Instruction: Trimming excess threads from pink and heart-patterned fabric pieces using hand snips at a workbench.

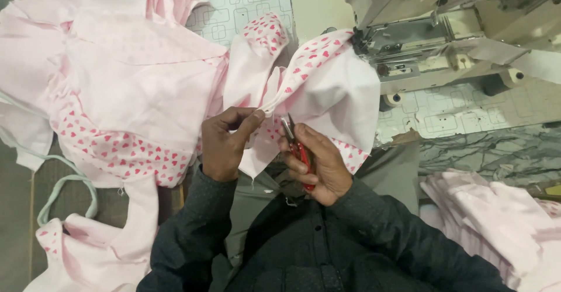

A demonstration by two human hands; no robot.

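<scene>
I see the left hand [225, 143] pinching the edge of a pink garment with a red heart print [315, 87], while the right hand [318, 166] grips red thread snips [298, 149], their blades just beside that pinched edge. The garment runs up under the sewing machine [421, 29] at the table's [456, 113] far edge. Pink garment piles lie at the left [117, 75] and right [497, 222] edges.

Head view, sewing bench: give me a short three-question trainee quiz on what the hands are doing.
1. True or false: the right hand holds red snips.
2. What does the left hand pinch? A) a heart-print cloth B) a green cord C) a spool
3. What machine does the cloth run to?

Key: 1 true. 2 A. 3 The sewing machine.
</scene>
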